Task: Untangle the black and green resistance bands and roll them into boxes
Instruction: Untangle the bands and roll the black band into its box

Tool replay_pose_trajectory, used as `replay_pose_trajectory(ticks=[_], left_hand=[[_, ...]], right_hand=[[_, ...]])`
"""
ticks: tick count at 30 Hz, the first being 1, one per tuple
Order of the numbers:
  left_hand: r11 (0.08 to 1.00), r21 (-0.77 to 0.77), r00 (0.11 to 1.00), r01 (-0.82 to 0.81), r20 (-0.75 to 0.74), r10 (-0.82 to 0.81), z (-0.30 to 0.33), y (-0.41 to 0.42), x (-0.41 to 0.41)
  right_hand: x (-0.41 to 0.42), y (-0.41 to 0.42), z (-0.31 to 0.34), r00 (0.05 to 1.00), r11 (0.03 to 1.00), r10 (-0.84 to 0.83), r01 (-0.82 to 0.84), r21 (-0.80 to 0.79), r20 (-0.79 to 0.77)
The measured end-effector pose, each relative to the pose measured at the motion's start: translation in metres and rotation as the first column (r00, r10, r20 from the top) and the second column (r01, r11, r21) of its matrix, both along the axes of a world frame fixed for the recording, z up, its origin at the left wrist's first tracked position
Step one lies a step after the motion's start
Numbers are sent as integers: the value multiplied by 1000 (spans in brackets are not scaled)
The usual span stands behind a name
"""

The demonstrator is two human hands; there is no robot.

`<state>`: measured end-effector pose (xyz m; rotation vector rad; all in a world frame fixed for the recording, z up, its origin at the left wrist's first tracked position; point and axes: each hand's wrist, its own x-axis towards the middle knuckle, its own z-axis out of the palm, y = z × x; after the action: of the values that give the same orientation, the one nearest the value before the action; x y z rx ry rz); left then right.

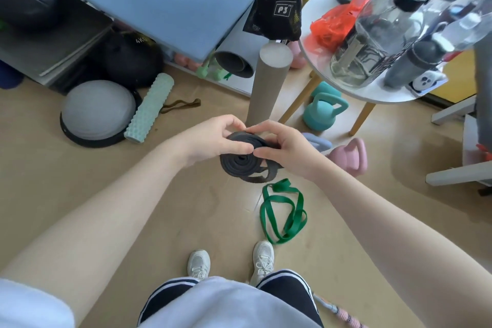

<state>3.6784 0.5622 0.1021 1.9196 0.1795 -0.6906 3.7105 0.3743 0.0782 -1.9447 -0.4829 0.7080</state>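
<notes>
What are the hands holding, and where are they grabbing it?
Both hands hold the black rubber resistance band, coiled into a flat roll. The left hand and the right hand both pinch its upper edge.

A single wide-angle camera sits on the person's head and looks forward and steeply down. It is close to the left hand and right hand, with the shoes directly below and the floor stretching ahead.

coiled band between hands, loose band below
</notes>
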Motion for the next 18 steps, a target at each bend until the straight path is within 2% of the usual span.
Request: replay_pose_trajectory(ticks=[2, 3, 5, 7, 11, 14, 16, 18], left_hand=[[960, 233, 981, 155, 81, -178, 11, -4, 4], [931, 323, 964, 172, 139, -226, 15, -6, 4], [927, 351, 943, 128, 247, -224, 16, -8, 2], [971, 234, 945, 45, 304, -117, 13, -7, -3], [991, -86, 949, -105, 291, 126, 9, 0, -9], [973, -189, 936, -131, 300, 185, 7, -3, -13], [956, -232, 908, -178, 335, 250, 6, -8, -16], [906, -322, 867, -275, 323, 378, 5, -11, -19]], right_hand=[[-4, 4, 2, 995, 997, 48, -43, -56, 84], [-6, 5, 3, 992, 997, 39, -30, -76, 117], [-6, 5, 6, 994, 996, -34, 43, -84, 106], [-4, -1, 7, 997, 992, -63, 67, -106, 38], [-8, -18, 1, 989, 931, 147, -142, -337, -9], [-16, -15, -9, 994, 960, 91, -74, -271, 52], [-20, -9, -16, 995, 988, -44, 57, -143, 88], [-19, -3, -16, 973, 974, -225, 225, -2, 42]])
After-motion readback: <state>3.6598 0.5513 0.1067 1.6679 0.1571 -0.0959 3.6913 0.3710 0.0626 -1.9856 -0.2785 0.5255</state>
